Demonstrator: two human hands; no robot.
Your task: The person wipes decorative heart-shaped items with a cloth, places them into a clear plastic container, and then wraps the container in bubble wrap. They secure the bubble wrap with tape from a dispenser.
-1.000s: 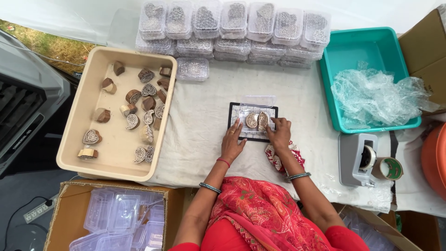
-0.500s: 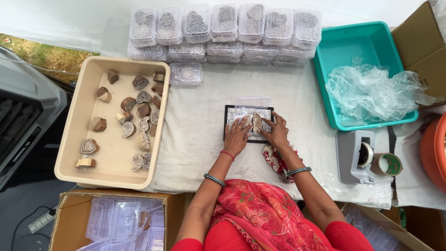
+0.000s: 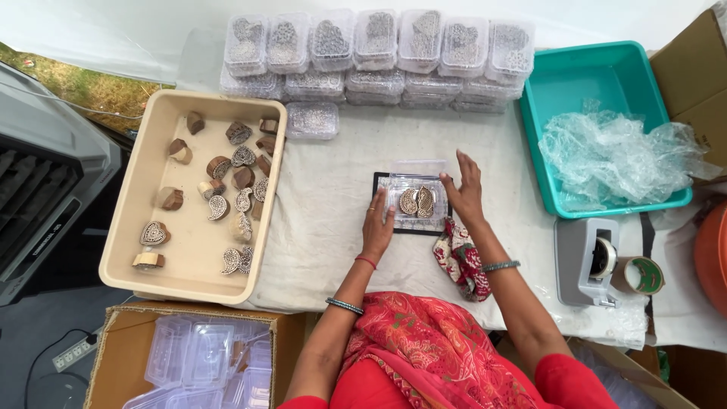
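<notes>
A small clear plastic box [image 3: 413,191] lies on a black mat [image 3: 381,182] in the middle of the white-covered table, with two carved wooden stamps [image 3: 417,202] inside. My left hand [image 3: 377,226] rests flat against the box's left edge, fingers together. My right hand [image 3: 464,188] hovers at the box's right side with fingers spread, touching its edge. The box lid looks closed over the stamps.
A beige tray [image 3: 135,189] of several carved wooden stamps sits at left. Stacked filled clear boxes [image 3: 376,53] line the back. A teal bin [image 3: 560,83] holds crumpled plastic wrap. A tape dispenser [image 3: 587,261], a patterned cloth [image 3: 460,261] and a carton of empty boxes [image 3: 193,363] are close by.
Both hands were on top of the box, over the stamps. They have moved apart to its left and right sides, and the stamps inside now show.
</notes>
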